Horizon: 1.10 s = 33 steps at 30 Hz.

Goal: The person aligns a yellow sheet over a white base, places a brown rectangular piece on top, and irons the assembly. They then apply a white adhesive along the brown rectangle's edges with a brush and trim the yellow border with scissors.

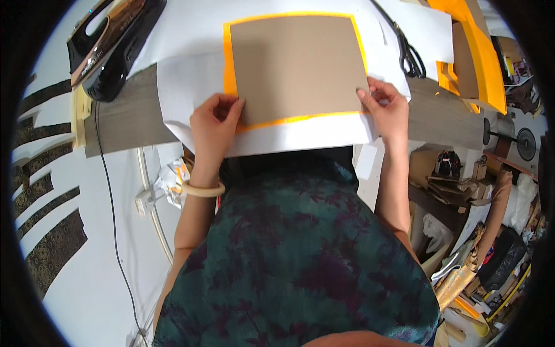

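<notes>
A grey-brown cardboard panel with orange edging lies on white paper over the table. At its lower left corner, my left hand pinches the edge between thumb and fingers. My right hand grips the right edge near the lower right corner, thumb on top of the panel. The orange border shows on all sides, widest along the left. What lies under the panel is hidden, and so are some fingertips.
A corded clothes iron lies at the upper left, its black cable hanging down the left side. Black-handled scissors rest at the upper right. Beyond them stands an orange-edged cardboard piece. A dark wooden tabletop shows beside the paper.
</notes>
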Tool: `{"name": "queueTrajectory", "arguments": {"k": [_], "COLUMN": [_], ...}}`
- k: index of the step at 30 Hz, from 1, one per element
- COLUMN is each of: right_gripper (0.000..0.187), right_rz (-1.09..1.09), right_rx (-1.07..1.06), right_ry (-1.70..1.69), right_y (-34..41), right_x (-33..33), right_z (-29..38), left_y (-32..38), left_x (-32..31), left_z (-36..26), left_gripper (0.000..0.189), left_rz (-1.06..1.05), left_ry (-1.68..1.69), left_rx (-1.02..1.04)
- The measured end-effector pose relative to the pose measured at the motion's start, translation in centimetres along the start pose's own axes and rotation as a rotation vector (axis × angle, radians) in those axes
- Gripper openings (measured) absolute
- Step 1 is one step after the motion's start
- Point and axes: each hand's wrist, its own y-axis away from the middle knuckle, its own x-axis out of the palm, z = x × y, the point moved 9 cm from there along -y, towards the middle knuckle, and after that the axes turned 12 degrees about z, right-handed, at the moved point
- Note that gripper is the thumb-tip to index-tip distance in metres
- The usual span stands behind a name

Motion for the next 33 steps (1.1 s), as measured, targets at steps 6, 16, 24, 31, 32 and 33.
{"name": "queueTrajectory", "arguments": {"k": [6, 16, 24, 31, 32, 33], "right_gripper": [0.040, 0.020, 0.017, 0.020, 0.020, 0.021], "right_rz": [-0.016, -0.095, 0.031, -0.001, 0.015, 0.037], "right_rx": [0.030, 0.027, -0.007, 0.036, 0.045, 0.079], "right_ry": [0.124, -0.063, -0.055, 0.011, 0.008, 0.009], "right_y": [-0.1, -0.5, -0.3, 0.1, -0.1, -0.1], "right_x": [-0.2, -2.3, -2.0, -1.1, -0.8, -0.6], "right_z": [1.2, -0.7, 0.1, -0.6, -1.1, -1.0], "left_y": [0.0, 0.3, 0.9, 1.0, 1.0, 1.0], "left_x": [0.1, 0.0, -0.6, 0.1, -0.1, -0.1], "left_z": [0.0, -0.3, -2.3, -1.8, -1.8, -1.6], "left_gripper": [0.014, 0.015, 0.013, 0.023, 0.023, 0.024], "left_rz": [0.004, -0.013, -0.045, 0.005, 0.021, 0.025], "left_ry": [0.007, -0.012, -0.075, 0.030, 0.034, 0.075], "left_rx": [-0.028, -0.015, 0.157, 0.121, 0.092, 0.073]}}
